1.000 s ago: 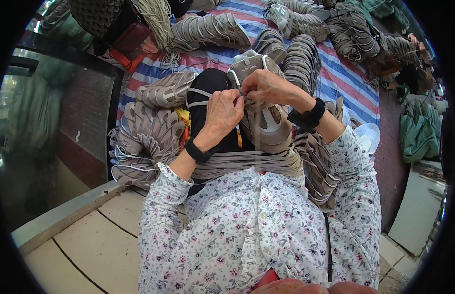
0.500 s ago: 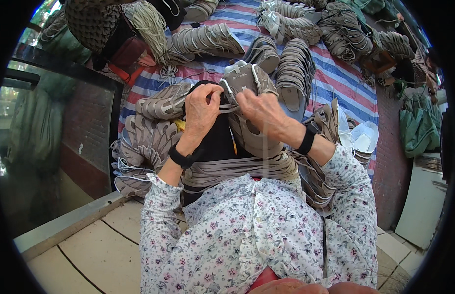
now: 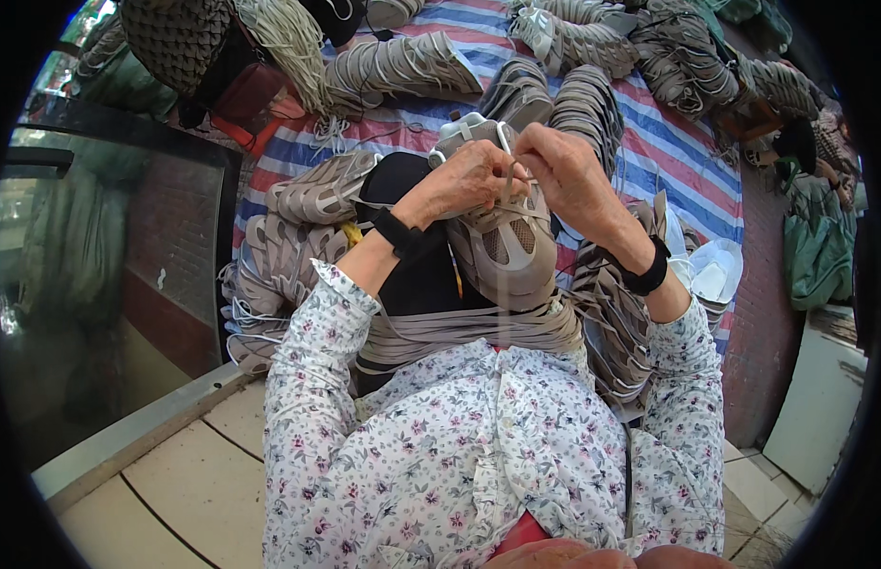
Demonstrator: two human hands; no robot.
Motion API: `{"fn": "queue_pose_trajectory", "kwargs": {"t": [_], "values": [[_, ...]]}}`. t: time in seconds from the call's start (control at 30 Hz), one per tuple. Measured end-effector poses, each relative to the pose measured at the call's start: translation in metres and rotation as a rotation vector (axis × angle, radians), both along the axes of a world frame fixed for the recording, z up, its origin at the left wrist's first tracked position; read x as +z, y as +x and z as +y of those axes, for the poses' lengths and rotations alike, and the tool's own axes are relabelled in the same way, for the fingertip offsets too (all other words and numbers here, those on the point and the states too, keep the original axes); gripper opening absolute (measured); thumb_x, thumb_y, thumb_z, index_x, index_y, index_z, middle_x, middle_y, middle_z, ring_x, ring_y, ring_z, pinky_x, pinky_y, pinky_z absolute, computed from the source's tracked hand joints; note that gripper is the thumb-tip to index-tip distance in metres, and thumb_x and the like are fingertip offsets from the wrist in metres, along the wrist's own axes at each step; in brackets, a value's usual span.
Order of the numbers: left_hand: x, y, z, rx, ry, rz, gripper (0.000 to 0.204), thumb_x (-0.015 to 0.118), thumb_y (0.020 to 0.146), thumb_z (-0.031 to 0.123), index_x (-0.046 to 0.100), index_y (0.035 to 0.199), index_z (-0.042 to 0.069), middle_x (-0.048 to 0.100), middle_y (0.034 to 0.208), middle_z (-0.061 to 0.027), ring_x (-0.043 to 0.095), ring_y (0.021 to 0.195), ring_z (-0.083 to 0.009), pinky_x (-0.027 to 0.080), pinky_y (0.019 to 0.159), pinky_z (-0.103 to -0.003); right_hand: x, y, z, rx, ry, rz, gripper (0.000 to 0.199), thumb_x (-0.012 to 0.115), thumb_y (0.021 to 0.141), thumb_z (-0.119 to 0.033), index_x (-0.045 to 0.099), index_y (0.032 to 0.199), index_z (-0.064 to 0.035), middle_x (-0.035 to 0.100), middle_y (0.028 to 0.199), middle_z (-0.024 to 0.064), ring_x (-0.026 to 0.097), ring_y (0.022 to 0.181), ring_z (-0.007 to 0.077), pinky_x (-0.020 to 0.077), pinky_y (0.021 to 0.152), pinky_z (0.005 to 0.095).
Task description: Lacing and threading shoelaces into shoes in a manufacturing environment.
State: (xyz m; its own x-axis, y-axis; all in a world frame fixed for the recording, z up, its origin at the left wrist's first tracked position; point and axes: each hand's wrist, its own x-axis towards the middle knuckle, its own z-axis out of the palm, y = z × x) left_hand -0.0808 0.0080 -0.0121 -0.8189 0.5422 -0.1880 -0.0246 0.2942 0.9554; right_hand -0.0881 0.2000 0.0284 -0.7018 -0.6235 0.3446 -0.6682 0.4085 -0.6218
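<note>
While one grey-beige shoe (image 3: 505,256) rests on a black-clad lap (image 3: 412,284), toe toward the body, both hands meet above its lacing. The left hand (image 3: 474,178) pinches a lace (image 3: 509,178) between thumb and fingers; the tip of that lace is hidden among them. The right hand (image 3: 564,175) is just beside it, fingers curled in and pinching the same lace.

The step in hand looks like threading near the upper part of the shoe's lacing; the next move would call for a firm pinch on the lace and a pull, with the shoe held steady.

Counted, there are two hands, two black wristbands (image 3: 398,235), one shoe on the lap and one bundle of pale laces (image 3: 431,339) across it. Nearby, two stacks of shoes (image 3: 322,192) show at left, one at right and two beyond the shoe, around one striped sheet (image 3: 687,194); their nested shoes are too tightly packed to count.
</note>
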Motion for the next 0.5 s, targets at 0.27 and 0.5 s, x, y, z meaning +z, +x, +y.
{"fn": "queue_pose_trajectory", "kwargs": {"t": [0.27, 0.5], "values": [[-0.001, 0.029, -0.044, 0.642, 0.331, -0.05, 0.017, 0.064, 0.095, 0.015, 0.073, 0.1, 0.002, 0.069, 0.079, -0.0016, 0.058, 0.063, -0.0033, 0.045, 0.057, -0.016, -0.049, -0.057, 0.067, -0.44, 0.081, 0.164, 0.005, 0.054, 0.091, 0.0, 0.058, 0.094, 0.0011, 0.06, 0.079, 0.0154, 0.061, 0.072, 0.0325, 0.0473, 0.065, 0.0376], [-0.015, 0.082, -0.162, 1.094, 0.575, -0.057, 0.017, 0.065, 0.094, 0.009, 0.069, 0.106, -0.002, 0.066, 0.086, -0.0003, 0.055, 0.065, -0.001, 0.041, 0.058, -0.011, -0.026, 0.016, 0.011, -0.032, -0.047, -0.136, 0.013, 0.072, 0.079, -0.007, 0.067, 0.09, -0.0058, 0.062, 0.093, 0.0083, 0.055, 0.101, 0.0268, 0.0414, 0.087, 0.0411]]}}
